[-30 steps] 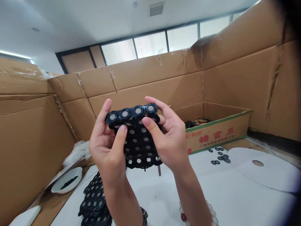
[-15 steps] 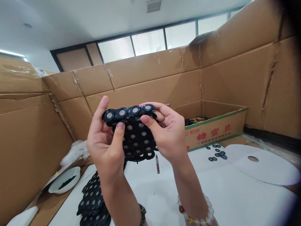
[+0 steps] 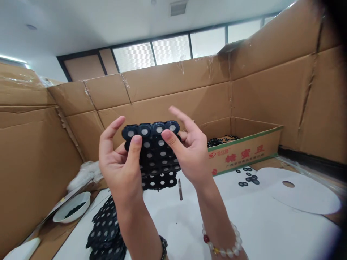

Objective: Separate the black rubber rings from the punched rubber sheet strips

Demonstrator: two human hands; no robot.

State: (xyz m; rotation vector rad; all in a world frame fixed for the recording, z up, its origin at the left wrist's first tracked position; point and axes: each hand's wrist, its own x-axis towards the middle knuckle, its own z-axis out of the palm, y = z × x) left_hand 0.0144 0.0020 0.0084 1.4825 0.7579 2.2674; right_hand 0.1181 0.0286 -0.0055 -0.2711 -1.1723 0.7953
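A sheet of joined black rings with pale round centres (image 3: 155, 155) is held up in front of me, several rows hanging down from its top row. My left hand (image 3: 121, 159) grips its left side, thumb on the front and index finger raised clear. On the right edge my right hand (image 3: 191, 153) presses its thumb to the front, with its index finger pointing up and away. The fingers behind the sheet are partly hidden. Below my left forearm lies a pile of similar black ring sheets (image 3: 104, 227) on the white tabletop (image 3: 184, 224).
A pointed metal blade (image 3: 180, 189) lies beyond my hands. Loose black rings (image 3: 253, 178) and a white disc with a hole (image 3: 306, 191) are at right. Behind stands an open carton (image 3: 252, 148) holding black pieces. A white bowl (image 3: 85, 206) sits left. Cardboard walls (image 3: 173, 86) surround the table.
My right index finger has lifted off the top edge of the sheet and straightened upward. The sheet has tilted slightly, and its top row faces me differently. Both hands keep their thumbs on it.
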